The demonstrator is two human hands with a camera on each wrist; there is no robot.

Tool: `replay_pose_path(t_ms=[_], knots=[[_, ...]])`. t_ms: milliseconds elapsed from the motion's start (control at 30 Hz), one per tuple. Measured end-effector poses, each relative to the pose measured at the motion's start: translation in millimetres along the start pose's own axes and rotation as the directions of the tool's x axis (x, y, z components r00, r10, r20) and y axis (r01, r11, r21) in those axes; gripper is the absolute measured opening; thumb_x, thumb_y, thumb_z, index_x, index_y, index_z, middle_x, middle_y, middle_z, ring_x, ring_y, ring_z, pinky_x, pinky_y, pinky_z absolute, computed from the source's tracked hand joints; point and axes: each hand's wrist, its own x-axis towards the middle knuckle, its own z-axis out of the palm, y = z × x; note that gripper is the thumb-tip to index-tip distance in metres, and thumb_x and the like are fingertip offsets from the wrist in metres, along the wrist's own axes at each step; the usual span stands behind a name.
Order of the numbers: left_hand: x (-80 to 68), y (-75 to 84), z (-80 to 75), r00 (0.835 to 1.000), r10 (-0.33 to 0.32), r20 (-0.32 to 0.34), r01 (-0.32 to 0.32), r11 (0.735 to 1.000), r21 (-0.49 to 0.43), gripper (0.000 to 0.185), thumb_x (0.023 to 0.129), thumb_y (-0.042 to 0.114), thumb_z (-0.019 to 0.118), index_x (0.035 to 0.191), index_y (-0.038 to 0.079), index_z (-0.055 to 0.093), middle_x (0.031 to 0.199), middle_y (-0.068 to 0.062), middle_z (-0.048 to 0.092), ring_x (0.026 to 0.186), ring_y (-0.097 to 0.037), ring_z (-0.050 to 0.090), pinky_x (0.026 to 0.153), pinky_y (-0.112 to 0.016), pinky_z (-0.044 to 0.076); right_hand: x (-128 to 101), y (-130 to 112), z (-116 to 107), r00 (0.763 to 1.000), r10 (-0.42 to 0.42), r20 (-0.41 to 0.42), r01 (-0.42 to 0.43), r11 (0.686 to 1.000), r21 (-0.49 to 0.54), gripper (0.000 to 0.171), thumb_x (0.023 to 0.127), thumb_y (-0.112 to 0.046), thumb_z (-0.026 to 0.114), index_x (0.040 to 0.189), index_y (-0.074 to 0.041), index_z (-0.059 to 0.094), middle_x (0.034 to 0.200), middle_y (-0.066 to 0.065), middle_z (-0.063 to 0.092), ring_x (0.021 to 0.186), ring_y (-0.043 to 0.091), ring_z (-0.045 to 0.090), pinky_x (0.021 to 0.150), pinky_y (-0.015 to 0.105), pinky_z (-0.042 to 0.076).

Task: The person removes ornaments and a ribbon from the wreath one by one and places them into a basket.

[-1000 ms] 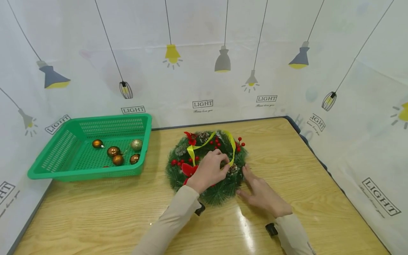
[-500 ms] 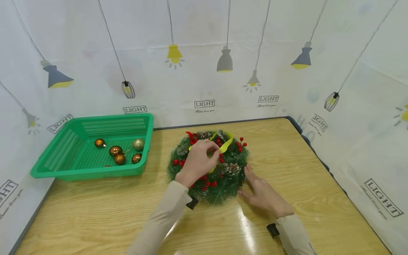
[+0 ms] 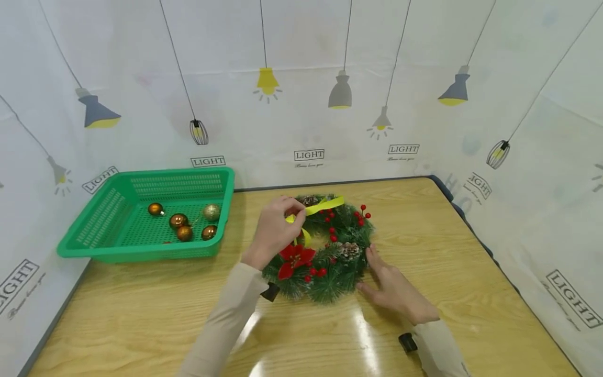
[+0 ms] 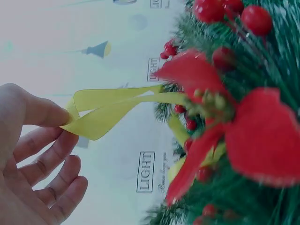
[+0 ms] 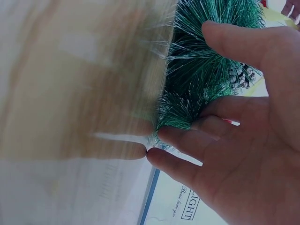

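A green wreath (image 3: 330, 277) with red berries, pinecones and a red poinsettia flower (image 3: 294, 259) lies on the wooden table. My left hand (image 3: 273, 228) is above its left side and pinches a yellow ribbon (image 3: 325, 207) between thumb and index finger. In the left wrist view the looped ribbon (image 4: 101, 112) stretches from the fingertips toward the wreath, behind the poinsettia flower (image 4: 262, 136). My right hand (image 3: 393, 290) rests at the wreath's right edge with fingers extended. The right wrist view shows its fingers against the green needles (image 5: 197, 75), the lower fingertips down at the tabletop.
A green plastic basket (image 3: 141, 254) stands at the table's back left, holding several brown and gold baubles (image 3: 178, 220). Behind the table (image 3: 155, 324) hangs a white backdrop (image 3: 235, 115) printed with lamps. A dark edge (image 3: 471, 230) runs along the table's right side.
My left hand has moved left and slightly up, drawing the yellow ribbon across the wreath and uncovering the poinsettia flower. My right hand keeps its place at the wreath's right edge.
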Motion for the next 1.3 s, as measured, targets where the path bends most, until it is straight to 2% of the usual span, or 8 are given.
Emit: replay_pose_path(t_ms=[133,400,633,833,1000,1100,1300], knots=[[0.7,-5.1,-8.3,0.999,-0.005,-0.038,0.005,1.0,0.01,0.012,0.097,0.013,0.065,0.096,0.009,0.076,0.091,-0.005,0.073,0.084,-0.023,0.065,0.08,-0.04,0.056,-1,0,0,1.0,0.017,0.007,-0.017,1.0,0.001,0.088,0.097,-0.027,0.069,0.156,0.012,0.016,0.163,0.034,0.01,0.139,0.05,0.04,0.116,0.057,0.033],[-3.1,-13.4,-23.9,0.995,-0.013,-0.097,0.015,1.0,0.014,0.009,0.093,0.008,0.067,0.092,0.005,0.076,0.087,-0.008,0.073,0.083,-0.027,0.064,0.076,-0.036,0.055,0,-1,1,1.0,0.008,-0.002,-0.008,1.0,-0.003,0.088,0.096,-0.025,0.07,0.155,0.013,0.018,0.162,0.035,0.012,0.134,0.052,0.046,0.114,0.057,0.036],[-8.4,-18.2,-44.3,0.99,-0.052,-0.134,0.058,0.997,0.041,0.011,0.093,0.013,0.068,0.094,0.006,0.076,0.089,-0.009,0.073,0.087,-0.027,0.064,0.08,-0.041,0.055,0,-1,1,1.0,0.01,0.003,-0.01,1.0,0.005,0.087,0.097,-0.024,0.069,0.155,0.013,0.017,0.162,0.035,0.01,0.135,0.052,0.045,0.114,0.059,0.036],[-12.6,-30.6,-58.8,0.982,-0.02,-0.186,0.025,0.999,0.026,0.01,0.093,0.009,0.069,0.093,0.003,0.076,0.088,-0.012,0.071,0.084,-0.029,0.063,0.077,-0.043,0.055,0,-2,1,1.0,-0.006,-0.016,0.006,1.0,-0.007,0.086,0.096,-0.023,0.07,0.154,0.015,0.019,0.162,0.036,0.012,0.136,0.052,0.043,0.113,0.061,0.038],[-16.3,-39.9,-72.1,0.977,-0.015,-0.213,0.03,0.997,0.068,0.009,0.093,0.009,0.069,0.094,0.003,0.076,0.086,-0.012,0.07,0.083,-0.03,0.063,0.077,-0.042,0.053,1,-3,1,1.0,-0.009,-0.011,0.009,1.0,-0.007,0.086,0.096,-0.023,0.07,0.154,0.016,0.019,0.161,0.037,0.012,0.134,0.053,0.045,0.113,0.06,0.037],[-18.5,-41.9,-80.8,0.972,-0.023,-0.232,0.042,0.996,0.077,0.009,0.092,0.009,0.069,0.093,0.002,0.076,0.086,-0.013,0.07,0.082,-0.029,0.062,0.077,-0.04,0.052,1,-4,0,1.0,0.002,0.003,-0.002,1.0,0.001,0.087,0.096,-0.024,0.07,0.155,0.014,0.018,0.162,0.036,0.011,0.124,0.05,0.057,0.112,0.06,0.04],[-21.9,-45.3,-94.1,0.963,-0.03,-0.268,0.049,0.997,0.064,0.008,0.091,0.006,0.069,0.092,0.0,0.075,0.085,-0.013,0.069,0.082,-0.03,0.062,0.075,-0.036,0.05,1,-6,1,1.0,0.006,0.007,-0.006,1.0,0.004,0.088,0.096,-0.024,0.07,0.155,0.014,0.017,0.161,0.037,0.011,0.116,0.048,0.064,0.11,0.059,0.042]])
